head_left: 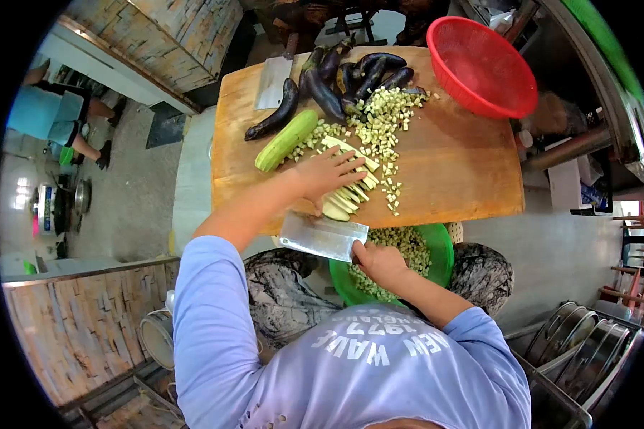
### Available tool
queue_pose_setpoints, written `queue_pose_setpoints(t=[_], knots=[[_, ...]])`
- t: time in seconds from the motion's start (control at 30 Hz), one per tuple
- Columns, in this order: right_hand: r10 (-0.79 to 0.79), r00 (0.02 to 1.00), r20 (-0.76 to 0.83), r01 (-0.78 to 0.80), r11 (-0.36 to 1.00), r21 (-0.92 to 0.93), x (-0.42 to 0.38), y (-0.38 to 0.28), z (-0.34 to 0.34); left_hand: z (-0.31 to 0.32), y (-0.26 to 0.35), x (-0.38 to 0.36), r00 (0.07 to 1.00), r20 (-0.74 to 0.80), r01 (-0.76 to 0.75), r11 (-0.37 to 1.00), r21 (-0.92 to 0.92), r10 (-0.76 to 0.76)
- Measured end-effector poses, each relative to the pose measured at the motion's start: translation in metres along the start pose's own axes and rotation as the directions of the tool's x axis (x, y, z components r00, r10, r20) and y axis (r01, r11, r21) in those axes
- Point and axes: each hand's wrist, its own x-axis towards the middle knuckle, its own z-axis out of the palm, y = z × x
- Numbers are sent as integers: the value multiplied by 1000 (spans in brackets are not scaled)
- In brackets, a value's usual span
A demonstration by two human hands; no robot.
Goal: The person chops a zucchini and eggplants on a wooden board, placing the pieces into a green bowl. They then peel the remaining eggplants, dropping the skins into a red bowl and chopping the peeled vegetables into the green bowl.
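A large rectangular wooden cutting board (444, 164) is seen from above, with a person in a lilac long-sleeved shirt (350, 372) seated at its 6 o'clock edge. The left hand (327, 174) is laid flat, fingers spread, on a bundle of pale green cucumber strips (349, 198) near the board's 6 o'clock edge. The right hand (378, 262) is closed around the handle of a broad steel cleaver (322, 237), whose blade is held flat just off that edge, beside the strips. Under the right hand, a round green plastic basin (442, 252) filled with small diced pieces sits in the person's lap.

A scatter of diced cucumber cubes (381, 123) runs from the strips toward 12 o'clock. A whole pale green cucumber (287, 139) lies at 10 o'clock from the left hand, with a pile of dark purple aubergines (343, 79) beyond it. A second steel cleaver (273, 81) rests at the board's 11 o'clock corner, and a round red plastic colander (479, 68) overlaps the 1 o'clock corner.
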Motion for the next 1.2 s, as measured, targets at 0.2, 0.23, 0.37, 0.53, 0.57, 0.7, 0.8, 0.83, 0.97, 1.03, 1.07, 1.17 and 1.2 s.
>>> queue_pose_setpoints(t=[0.2, 0.23, 0.37, 0.53, 0.57, 0.7, 0.8, 0.83, 0.97, 1.03, 1.07, 1.17, 1.2], knots=[[-20, 999, 26, 21, 999, -39, 2, 3, -6, 0, -11, 10, 999, -45, 24, 995, -93, -28], [-30, 999, 22, 31, 999, -45, 0, 4, -5, -3, -9, 7, 999, -20, 26, 996, -82, -27], [-17, 999, 48, 19, 999, -31, 1, 2, -8, 0, 0, -6, 1000, -11, -17, 997, -71, 17], [-63, 998, 27, 64, 998, -12, 0, 9, -3, 2, -5, 3, 998, -58, -4, 996, -92, -1], [-66, 998, 19, 66, 998, -12, -1, 11, -4, 3, -8, 7, 996, -91, 9, 994, -111, -19], [-138, 990, -3, 138, 990, -15, -13, 14, -21, 8, -24, 25, 976, -190, 58, 963, -264, -111], [-131, 991, 18, 131, 991, 20, -42, 18, -35, 15, -18, 31, 934, -254, 146, 918, -369, -251], [-153, 988, -35, 155, 987, 40, -55, 24, -40, 12, -13, 33, 918, -246, 203, 902, -382, -310], [-61, 978, -197, 110, 962, 249, -102, 42, -48, 7, 18, 36, 821, -94, 473, 764, -438, -563], [95, 947, -306, 40, 913, 407, -110, 36, -57, 12, 36, 35, 752, -61, 563, 687, -460, -657], [308, 935, -176, -172, 827, 535, -111, 31, -63, 14, 39, 34, 738, -43, 575, 661, -482, -673], [534, 841, -84, -251, 524, 814, -74, 26, -71, 4, 47, 36, 697, -16, 616, 610, -499, -717], [561, 827, -29, -226, 380, 897, -58, 22, -78, 1, 50, 37, 682, -62, 639, 634, -435, -729]])
